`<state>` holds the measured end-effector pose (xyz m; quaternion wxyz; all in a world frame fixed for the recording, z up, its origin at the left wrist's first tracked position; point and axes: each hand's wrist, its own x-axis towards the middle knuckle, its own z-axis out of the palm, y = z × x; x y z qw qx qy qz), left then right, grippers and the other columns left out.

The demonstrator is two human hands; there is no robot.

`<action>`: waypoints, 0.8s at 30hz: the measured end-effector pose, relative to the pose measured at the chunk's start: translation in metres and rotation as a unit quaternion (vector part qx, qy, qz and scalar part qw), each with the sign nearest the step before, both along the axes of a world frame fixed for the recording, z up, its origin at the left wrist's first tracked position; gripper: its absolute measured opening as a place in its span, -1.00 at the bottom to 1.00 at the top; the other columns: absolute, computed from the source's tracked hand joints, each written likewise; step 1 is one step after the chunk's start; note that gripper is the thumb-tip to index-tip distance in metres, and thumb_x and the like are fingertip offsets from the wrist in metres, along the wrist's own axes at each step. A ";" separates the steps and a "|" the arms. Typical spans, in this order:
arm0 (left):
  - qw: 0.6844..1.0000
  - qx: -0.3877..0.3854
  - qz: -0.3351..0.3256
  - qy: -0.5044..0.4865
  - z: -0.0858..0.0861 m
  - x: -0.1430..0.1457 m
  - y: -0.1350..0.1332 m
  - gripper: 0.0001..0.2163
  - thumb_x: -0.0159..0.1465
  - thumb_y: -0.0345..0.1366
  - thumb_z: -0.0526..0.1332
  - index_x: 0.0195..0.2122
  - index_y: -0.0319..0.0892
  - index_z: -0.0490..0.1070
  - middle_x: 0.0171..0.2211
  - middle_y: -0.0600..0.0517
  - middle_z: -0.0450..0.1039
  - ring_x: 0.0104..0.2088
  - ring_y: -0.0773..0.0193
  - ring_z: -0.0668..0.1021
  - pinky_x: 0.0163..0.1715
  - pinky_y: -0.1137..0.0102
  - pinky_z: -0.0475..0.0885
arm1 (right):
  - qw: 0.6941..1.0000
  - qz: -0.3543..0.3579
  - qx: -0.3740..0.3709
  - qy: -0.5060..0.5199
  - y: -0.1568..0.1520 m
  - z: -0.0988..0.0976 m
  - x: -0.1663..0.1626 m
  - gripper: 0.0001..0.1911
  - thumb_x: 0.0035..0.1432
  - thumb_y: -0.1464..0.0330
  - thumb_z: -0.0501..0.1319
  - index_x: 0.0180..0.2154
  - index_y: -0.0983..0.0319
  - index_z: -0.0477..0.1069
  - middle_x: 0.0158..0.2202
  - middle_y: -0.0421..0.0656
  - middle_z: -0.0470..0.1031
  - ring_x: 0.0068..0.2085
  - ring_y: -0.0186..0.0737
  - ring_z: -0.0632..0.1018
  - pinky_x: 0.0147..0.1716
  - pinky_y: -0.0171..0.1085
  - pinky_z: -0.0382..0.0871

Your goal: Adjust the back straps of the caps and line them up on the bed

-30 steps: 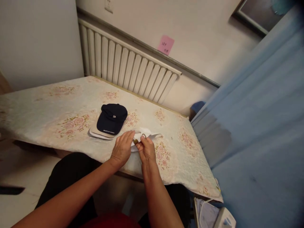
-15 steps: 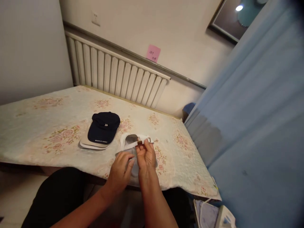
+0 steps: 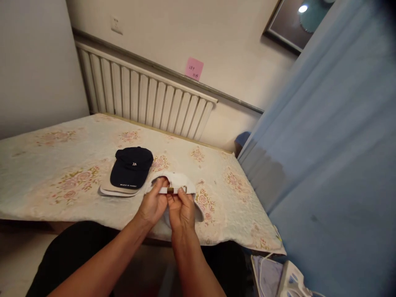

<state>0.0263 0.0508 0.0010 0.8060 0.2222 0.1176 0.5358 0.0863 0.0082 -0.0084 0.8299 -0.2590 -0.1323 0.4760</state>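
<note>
A white baseball cap is held over the near edge of the bed, its back strap turned toward me. My left hand grips the left end of the strap, the thumb on top and the fingers inside the cap's back opening. Beside it, my right hand pinches the strap near its right end, by the metal buckle. Part of the brim shows to the right, under my right hand. A navy cap with white lettering lies to the left, stacked on a beige cap and a white one.
A floral-patterned bed cover spreads beneath the caps. Behind the bed stands a white radiator, with a pink note above it. A blue curtain hangs on the right. A white device with a cord sits low at the right.
My left hand has moved up and taken hold of the strap's left end. The white cap has turned upright, with more of its crown showing. The view has shifted slightly.
</note>
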 end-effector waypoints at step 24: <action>0.987 -0.034 -0.107 -0.112 0.023 -0.003 -0.009 -0.72 0.37 -0.40 -0.09 -0.23 -0.24 0.42 -0.16 -0.06 0.46 -0.05 0.28 0.51 0.10 0.25 0.38 | 0.999 0.017 0.030 0.034 -0.005 0.011 0.013 -0.61 0.23 0.35 0.06 0.08 0.32 0.27 0.02 0.00 0.48 0.09 -0.22 0.46 0.21 -0.07 0.16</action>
